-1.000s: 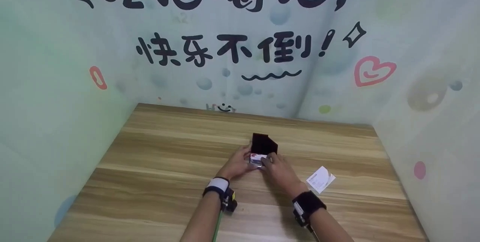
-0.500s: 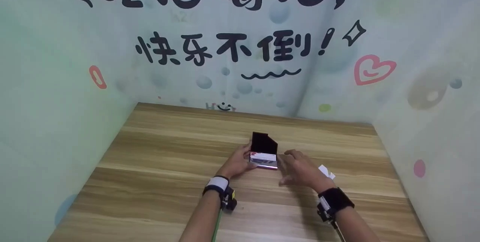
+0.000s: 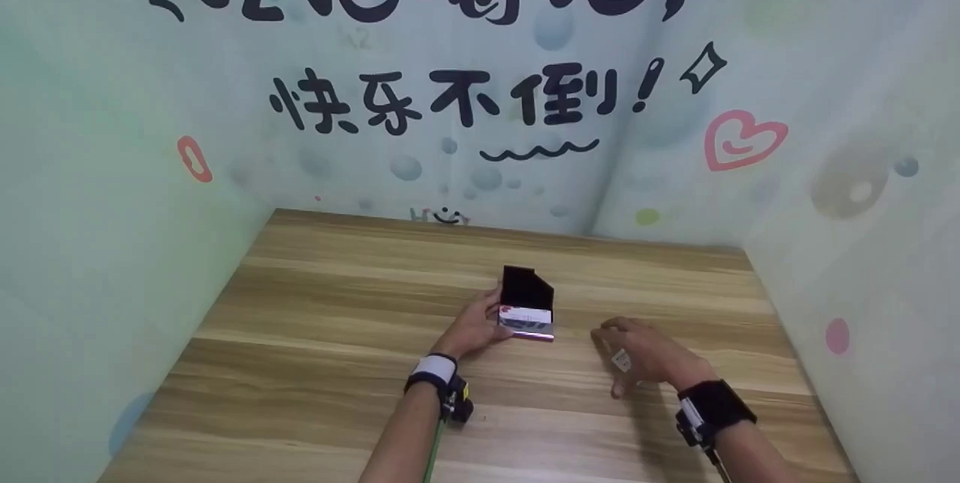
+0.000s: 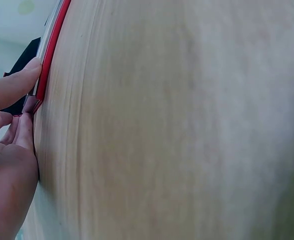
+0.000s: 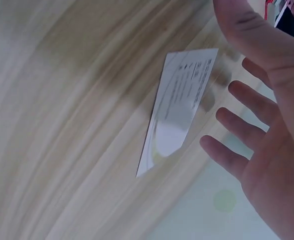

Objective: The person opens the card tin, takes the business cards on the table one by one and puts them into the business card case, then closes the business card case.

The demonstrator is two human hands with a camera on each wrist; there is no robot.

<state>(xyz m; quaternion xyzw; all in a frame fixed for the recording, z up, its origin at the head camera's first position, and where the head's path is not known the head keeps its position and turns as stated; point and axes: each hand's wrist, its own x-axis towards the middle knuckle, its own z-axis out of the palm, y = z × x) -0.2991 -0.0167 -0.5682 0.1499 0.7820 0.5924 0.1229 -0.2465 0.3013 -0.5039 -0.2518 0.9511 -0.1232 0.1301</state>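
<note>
My left hand (image 3: 472, 327) grips the left side of a small business card case (image 3: 526, 288), its black lid raised. In the left wrist view the thumb (image 4: 17, 85) presses on top, near the case's red edge (image 4: 51, 52), with fingers underneath. White and red printed cards (image 3: 526, 315) show inside. To the right, my right hand (image 3: 649, 352) hovers over a loose business card (image 5: 179, 105), fingers spread and holding nothing. That white card lies on the table in the right wrist view, printed side up. From the head only a corner of it shows between thumb and fingers.
The wood-grain table (image 3: 322, 295) stretches around both hands. A printed fabric backdrop (image 3: 375, 183) closes off the back, left and right sides. Each wrist wears a strapped camera, such as the left wrist camera (image 3: 459, 399), with a cable running back.
My right hand has let go at the case and moved right and slightly toward me, over the loose card. My left hand keeps holding the case in place.
</note>
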